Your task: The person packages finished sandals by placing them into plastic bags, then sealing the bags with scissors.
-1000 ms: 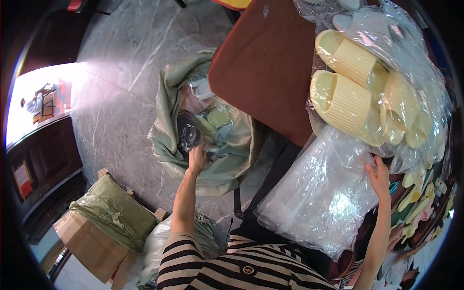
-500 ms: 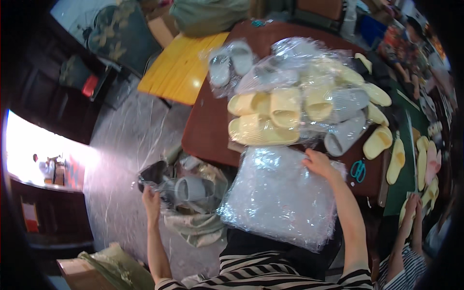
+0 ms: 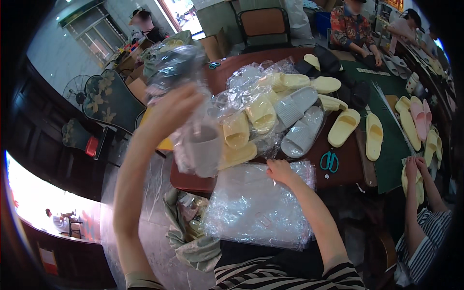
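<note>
1. The left hand [image 3: 176,108] is raised high, its grip closed on a clear bag holding grey slippers [image 3: 195,145]; the bag hangs in the air over the near-left corner of the brown surface [image 3: 193,181], blurred with motion.

2. The right hand [image 3: 280,170] lies palm down on a stack of clear plastic bags [image 3: 256,208] spread across the lap and the surface edge. Its fingers look loosely curled on the top sheet — whether they pinch it I cannot tell.

3. To carry this lift well, I judge the bag should be held by its body rather than by loose film, so the slippers do not slide out, and brought over the bare wood near the heap of bagged yellow and grey slippers [image 3: 270,116] without dragging across it. The right hand would do well to keep the stack pinned so no sheets slip toward the green sack [image 3: 193,241] on the floor below.

4. Loose yellow slippers [image 3: 355,130] and teal scissors [image 3: 329,162] lie farther right; another person's hands [image 3: 415,166] work at the far right.

5. Against half a second ago: the left hand was then down at the sack on the floor — now it is up at head height with the bag. The right hand has come nearer along the stack.
</note>
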`<action>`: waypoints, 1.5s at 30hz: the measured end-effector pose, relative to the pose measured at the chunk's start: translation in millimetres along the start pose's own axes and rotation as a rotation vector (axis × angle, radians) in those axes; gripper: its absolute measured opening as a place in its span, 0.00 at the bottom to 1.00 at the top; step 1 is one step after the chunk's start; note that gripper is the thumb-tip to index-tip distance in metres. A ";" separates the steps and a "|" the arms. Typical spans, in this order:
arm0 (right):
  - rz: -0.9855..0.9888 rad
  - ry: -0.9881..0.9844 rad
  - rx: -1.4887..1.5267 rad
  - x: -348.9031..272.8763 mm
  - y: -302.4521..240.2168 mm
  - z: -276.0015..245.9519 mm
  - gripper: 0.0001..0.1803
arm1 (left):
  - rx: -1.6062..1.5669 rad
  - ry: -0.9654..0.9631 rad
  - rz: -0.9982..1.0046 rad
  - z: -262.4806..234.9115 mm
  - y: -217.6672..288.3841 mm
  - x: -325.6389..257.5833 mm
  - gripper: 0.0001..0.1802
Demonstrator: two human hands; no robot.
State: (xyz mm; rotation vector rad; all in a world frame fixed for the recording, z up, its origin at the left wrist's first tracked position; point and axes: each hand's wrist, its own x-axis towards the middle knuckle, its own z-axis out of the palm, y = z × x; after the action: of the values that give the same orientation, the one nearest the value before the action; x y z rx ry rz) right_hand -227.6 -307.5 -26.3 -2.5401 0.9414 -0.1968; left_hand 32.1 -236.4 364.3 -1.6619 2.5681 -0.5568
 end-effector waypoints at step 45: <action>-0.129 0.255 -0.343 -2.5 -32.8 -3.5 0.25 | -0.092 0.060 -0.230 210.4 39.3 12.9 0.39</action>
State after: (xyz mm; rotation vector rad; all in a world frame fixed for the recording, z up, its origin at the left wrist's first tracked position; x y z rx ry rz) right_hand -211.1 -284.7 -8.9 -2.9477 0.9737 -0.4409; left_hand 38.0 -292.1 157.3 -2.0175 2.4946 -0.5120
